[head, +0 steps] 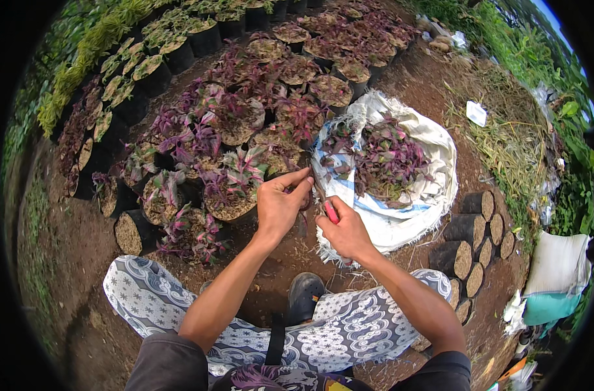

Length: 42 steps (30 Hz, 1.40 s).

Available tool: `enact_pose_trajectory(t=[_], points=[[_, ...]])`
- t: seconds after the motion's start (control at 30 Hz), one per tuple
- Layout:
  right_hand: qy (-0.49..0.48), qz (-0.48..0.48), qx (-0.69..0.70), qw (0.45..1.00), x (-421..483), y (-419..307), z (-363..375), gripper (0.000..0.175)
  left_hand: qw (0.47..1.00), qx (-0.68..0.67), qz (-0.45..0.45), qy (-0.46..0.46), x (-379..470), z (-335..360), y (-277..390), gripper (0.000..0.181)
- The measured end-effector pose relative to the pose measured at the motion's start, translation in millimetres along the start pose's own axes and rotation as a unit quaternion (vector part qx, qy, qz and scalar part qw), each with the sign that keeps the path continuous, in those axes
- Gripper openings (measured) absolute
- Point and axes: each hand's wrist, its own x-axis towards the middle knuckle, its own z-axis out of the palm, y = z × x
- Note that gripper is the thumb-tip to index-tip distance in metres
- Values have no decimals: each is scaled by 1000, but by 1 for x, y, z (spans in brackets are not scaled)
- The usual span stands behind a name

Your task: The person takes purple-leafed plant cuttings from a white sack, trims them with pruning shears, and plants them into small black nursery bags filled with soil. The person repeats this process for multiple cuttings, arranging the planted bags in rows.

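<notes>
My left hand [283,203] pinches a thin dark plant cutting [304,201] between thumb and fingertips; its leaves hang below the grip. My right hand [347,229] is closed around a red-handled cutting tool [331,212], whose narrow blade points up towards the left fingertips. The exact kind of tool is hard to tell. Just beyond my right hand lies an opened white woven sack [436,161] with blue stripes, its rim rolled down. Purple and green leafy cuttings [392,159] are heaped inside it. Left of my left hand stands a black polybag [236,215] with purple-pink plants in it.
Rows of planted polybags [285,68] cover the ground ahead and to the left. Filled polybags without plants [465,259] are stacked at the right. A white plastic container [476,113] lies on dry cut grass [509,146]. A filled sack [556,269] rests at the far right.
</notes>
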Motion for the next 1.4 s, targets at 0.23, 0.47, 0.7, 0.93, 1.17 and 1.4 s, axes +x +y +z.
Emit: enact_pose_trajectory(t=[0.23, 0.47, 0.7, 0.93, 1.17, 1.4], points=[[52, -36, -41, 997, -4, -2, 0, 27, 999, -20, -29, -14, -1, 2, 1, 27], [103, 48, -56, 992, 24, 7, -20, 33, 994, 6, -80, -77, 5, -2, -6, 32], [42, 151, -286, 945, 80, 70, -58, 50, 990, -26, -77, -118, 4, -2, -6, 36], [3, 91, -497, 863, 107, 186, -33, 71, 981, -58, -81, -166, 1, -15, -6, 37], [-23, 162, -479, 862, 109, 244, -13, 91, 988, -69, -93, -105, -7, -42, -9, 21], [-198, 271, -517, 787, 159, 197, -19, 101, 993, -83, -84, -11, -20, -74, -5, 12]])
